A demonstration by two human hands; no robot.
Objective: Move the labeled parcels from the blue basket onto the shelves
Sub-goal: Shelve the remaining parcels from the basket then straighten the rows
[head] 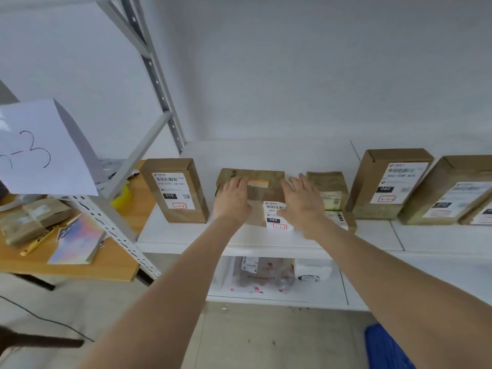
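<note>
A brown cardboard parcel (262, 194) with a white label marked 060 stands on the white shelf (186, 235), leaning back. My left hand (233, 198) lies flat on its left side with straight fingers. My right hand (302, 201) hovers at or touches its right side, fingers spread. To its left stands a parcel marked 010 (174, 190). Right of it stand a smaller taped parcel (330, 191), a tall parcel marked 060 (388, 183) and leaning parcels (447, 190). A corner of the blue basket (386, 347) shows at the bottom right on the floor.
A grey metal upright (111, 222) frames the shelf's left end, with a paper sign (45, 150) hanging by it. A wooden table (106, 265) on the left holds packets and a booklet. The lower shelf holds a plastic mailer (263, 275).
</note>
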